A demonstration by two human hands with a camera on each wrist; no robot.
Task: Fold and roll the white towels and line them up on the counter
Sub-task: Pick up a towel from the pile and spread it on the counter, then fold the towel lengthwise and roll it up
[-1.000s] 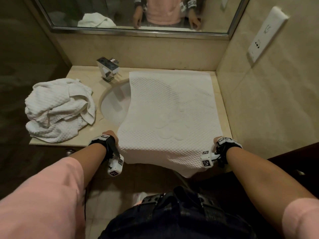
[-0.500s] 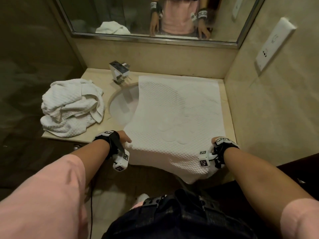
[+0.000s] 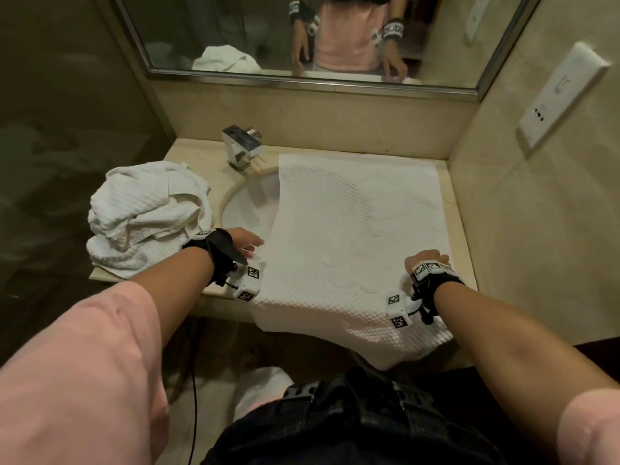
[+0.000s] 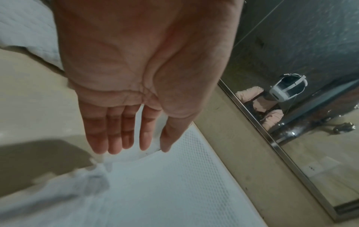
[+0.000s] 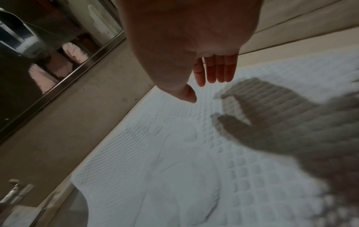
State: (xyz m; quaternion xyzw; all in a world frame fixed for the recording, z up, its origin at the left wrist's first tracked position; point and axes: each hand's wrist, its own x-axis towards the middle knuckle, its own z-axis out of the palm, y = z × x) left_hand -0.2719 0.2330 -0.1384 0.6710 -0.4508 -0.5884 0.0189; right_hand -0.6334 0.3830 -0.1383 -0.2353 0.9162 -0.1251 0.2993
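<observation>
A white waffle towel (image 3: 352, 229) lies spread flat on the beige counter (image 3: 461, 250), covering the right part of the sink, and its near edge hangs over the counter front. My left hand (image 3: 248, 245) hovers at the towel's left edge with fingers straight and holds nothing; the left wrist view shows this hand (image 4: 136, 144) just above the towel (image 4: 174, 192). My right hand (image 3: 427, 258) is over the towel's near right part. In the right wrist view this hand (image 5: 202, 89) is open and casts a shadow on the towel (image 5: 174, 169).
A crumpled pile of white towels (image 3: 144, 216) sits on the counter's left end. A chrome faucet (image 3: 241, 147) stands behind the sink basin (image 3: 251, 203). A mirror (image 3: 235, 28) runs along the back wall. The right wall carries a socket plate (image 3: 560, 95).
Both hands have let go of the towel's near edge and moved forward over it, fingers now straight. The near edge stays draped over the counter front.
</observation>
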